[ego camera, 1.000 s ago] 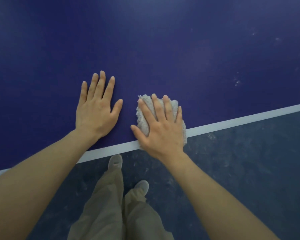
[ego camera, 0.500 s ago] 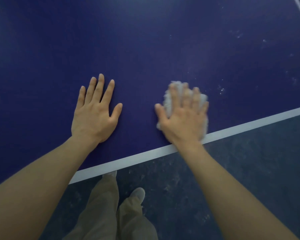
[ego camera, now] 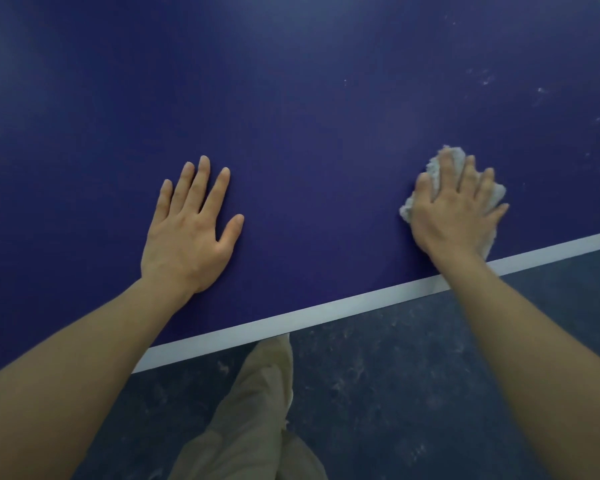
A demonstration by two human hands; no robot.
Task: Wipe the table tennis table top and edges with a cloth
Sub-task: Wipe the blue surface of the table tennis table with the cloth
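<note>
The dark blue table tennis table top (ego camera: 309,140) fills the upper part of the head view, with a white edge line (ego camera: 326,311) running along its near side. My left hand (ego camera: 191,230) lies flat on the blue surface, fingers spread. My right hand (ego camera: 458,213) presses a crumpled white cloth (ego camera: 452,157) flat against the top, just inside the white line at the right. The cloth shows beyond my fingertips and at both sides of the hand; most of it is hidden under the palm.
Pale dust specks (ego camera: 541,91) mark the table at the far right. Below the table edge lies a dark mottled floor (ego camera: 413,393), and my beige trouser leg (ego camera: 253,410) stands close to the edge.
My right hand has slid the cloth to the right along the table, away from the left hand. The left hand has stayed flat in the same spot.
</note>
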